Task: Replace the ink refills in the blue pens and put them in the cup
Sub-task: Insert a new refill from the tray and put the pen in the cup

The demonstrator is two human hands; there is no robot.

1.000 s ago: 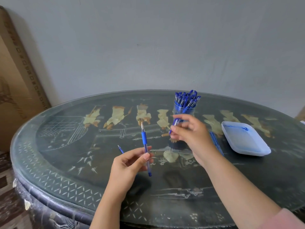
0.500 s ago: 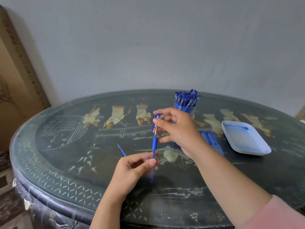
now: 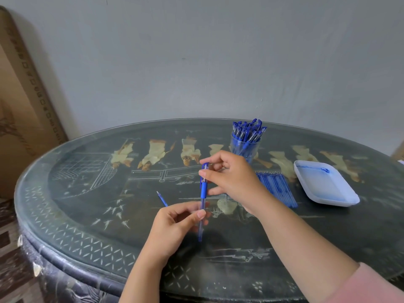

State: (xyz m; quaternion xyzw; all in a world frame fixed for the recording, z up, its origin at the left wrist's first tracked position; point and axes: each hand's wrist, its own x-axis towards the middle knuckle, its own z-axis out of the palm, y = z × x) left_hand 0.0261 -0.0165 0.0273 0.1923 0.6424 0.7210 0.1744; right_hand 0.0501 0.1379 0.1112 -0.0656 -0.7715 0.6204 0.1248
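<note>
A blue pen (image 3: 203, 191) stands almost upright above the table, held between both hands. My left hand (image 3: 175, 226) pinches its clear barrel low down. My right hand (image 3: 229, 178) grips the blue cap at the pen's top end. A clear cup (image 3: 246, 147) packed with several blue pens stands behind my right hand. A row of blue ink refills (image 3: 277, 189) lies on the table to the right of my right hand. One loose refill (image 3: 162, 199) lies on the table just beyond my left hand, partly hidden by it.
A white tray (image 3: 328, 184) with blue ink stains sits at the right of the dark oval glass-topped table (image 3: 87, 204). A framed board (image 3: 24, 101) leans against the grey wall at the left.
My right hand has come from the cup side with the cap and brought it onto the top of the pen held in my left hand. The pen now stands more upright.
</note>
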